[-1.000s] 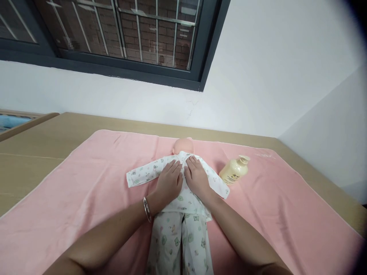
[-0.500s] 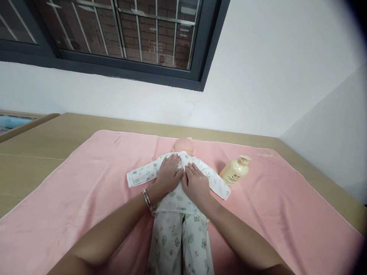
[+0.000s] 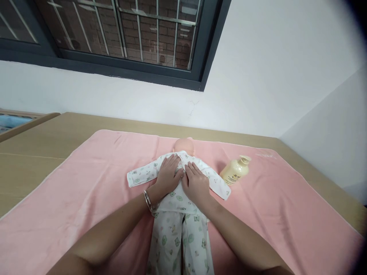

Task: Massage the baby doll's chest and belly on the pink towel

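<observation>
No text can be read. The bottle (image 3: pixel 234 172) has a small dark mark and some lines of print on its side, too small and blurred to make out. The towel (image 3: pixel 86 179) shows a faint pale mark near its far right corner, also unreadable.
</observation>
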{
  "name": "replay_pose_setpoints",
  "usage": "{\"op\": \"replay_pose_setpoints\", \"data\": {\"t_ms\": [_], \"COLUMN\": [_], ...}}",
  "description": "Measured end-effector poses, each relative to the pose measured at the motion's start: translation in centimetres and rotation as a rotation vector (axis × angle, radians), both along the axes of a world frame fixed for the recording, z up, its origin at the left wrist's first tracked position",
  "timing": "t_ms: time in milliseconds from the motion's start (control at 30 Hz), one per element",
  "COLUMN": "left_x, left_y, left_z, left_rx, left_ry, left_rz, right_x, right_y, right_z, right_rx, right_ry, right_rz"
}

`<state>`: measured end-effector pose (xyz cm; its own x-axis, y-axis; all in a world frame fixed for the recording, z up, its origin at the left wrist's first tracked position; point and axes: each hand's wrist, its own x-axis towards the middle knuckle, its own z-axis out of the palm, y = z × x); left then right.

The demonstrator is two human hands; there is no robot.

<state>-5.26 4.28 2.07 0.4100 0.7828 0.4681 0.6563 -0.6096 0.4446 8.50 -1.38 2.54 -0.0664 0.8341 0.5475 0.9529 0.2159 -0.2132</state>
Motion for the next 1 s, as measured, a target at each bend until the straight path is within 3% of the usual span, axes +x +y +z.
{"op": "replay_pose_setpoints", "data": {"t_ms": [1000], "left_x": [-0.15], "left_y": [-0.65], "left_z": [-0.05], "left_rx": [0.014], "left_ry": [-0.088], "left_rz": [0.034], "right_x": [0.23], "right_y": [0.31], "right_z": [-0.67], "right_rx": [-0.053], "right_ry": [0.140], "right_rz": [0.036]}}
